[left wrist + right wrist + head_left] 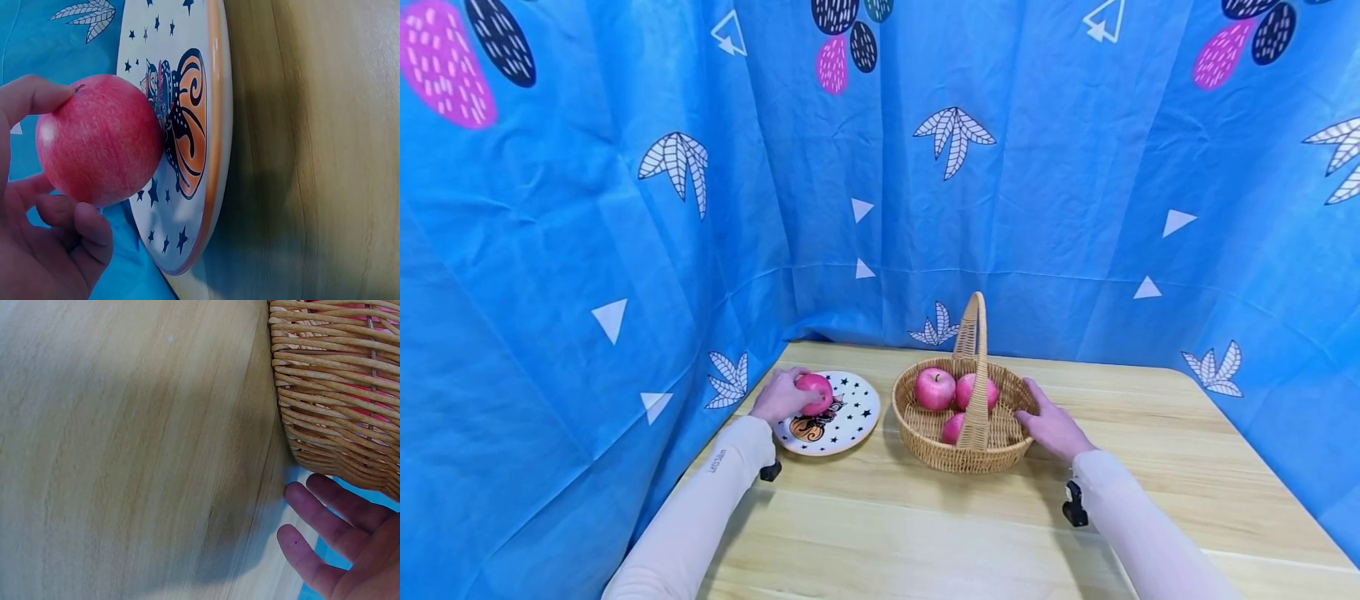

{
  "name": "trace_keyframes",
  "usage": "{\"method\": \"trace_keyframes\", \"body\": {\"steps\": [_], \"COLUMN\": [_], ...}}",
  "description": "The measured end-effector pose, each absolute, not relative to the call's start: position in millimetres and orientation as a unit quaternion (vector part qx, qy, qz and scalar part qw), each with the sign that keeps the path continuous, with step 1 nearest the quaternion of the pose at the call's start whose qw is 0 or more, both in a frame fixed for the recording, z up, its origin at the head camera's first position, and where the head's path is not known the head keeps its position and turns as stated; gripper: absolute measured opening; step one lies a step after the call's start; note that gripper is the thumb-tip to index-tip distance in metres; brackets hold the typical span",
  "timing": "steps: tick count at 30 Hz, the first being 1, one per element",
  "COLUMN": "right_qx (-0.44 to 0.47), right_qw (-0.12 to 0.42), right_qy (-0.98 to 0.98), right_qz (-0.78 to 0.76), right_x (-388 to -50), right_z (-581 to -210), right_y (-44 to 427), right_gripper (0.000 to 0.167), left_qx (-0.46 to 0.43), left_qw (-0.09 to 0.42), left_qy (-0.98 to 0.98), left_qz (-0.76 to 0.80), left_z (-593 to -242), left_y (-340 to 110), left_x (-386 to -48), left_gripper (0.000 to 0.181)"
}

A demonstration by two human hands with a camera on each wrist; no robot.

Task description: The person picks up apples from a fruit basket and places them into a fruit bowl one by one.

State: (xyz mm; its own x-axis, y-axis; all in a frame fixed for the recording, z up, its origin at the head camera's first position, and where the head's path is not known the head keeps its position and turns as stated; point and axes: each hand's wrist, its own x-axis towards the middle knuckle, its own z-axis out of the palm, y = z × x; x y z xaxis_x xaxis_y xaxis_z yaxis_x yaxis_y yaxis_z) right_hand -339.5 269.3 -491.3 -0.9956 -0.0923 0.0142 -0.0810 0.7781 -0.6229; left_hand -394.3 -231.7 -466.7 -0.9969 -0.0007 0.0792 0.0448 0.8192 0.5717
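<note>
My left hand holds a pinkish-red apple between thumb and fingers at the left part of a round plate. In the left wrist view, the apple is against or just over the printed face of the plate; I cannot tell which. My right hand grips the right rim of a wicker basket, thumb inside and fingers outside. Three fingers of the right hand show below the basket wall in the right wrist view; the thumb is hidden there.
Inside the basket lie three apples, one partly behind its tall handle. Both plate and basket stand on a light wooden table. A blue patterned curtain hangs behind and on both sides.
</note>
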Motion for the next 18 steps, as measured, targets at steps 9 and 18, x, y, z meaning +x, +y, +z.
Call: {"method": "trace_keyframes", "body": {"steps": [9,18], "right_qx": [-0.046,-0.046], "right_qw": [0.009,0.010], "right_qy": [0.942,0.942], "right_qz": [-0.333,-0.332], "right_x": [-338.4,-339.2], "right_z": [-490.5,-490.5], "right_y": [268.1,269.4], "right_gripper": [0.081,0.082], "left_qx": [-0.012,-0.019], "left_qw": [0.031,0.073], "left_qy": [-0.956,-0.958], "left_qz": [-0.291,-0.276], "left_z": [-467.6,-471.0], "left_y": [-230.3,-232.8], "left_x": [-393.3,-398.3], "left_gripper": [0.068,0.083]}}
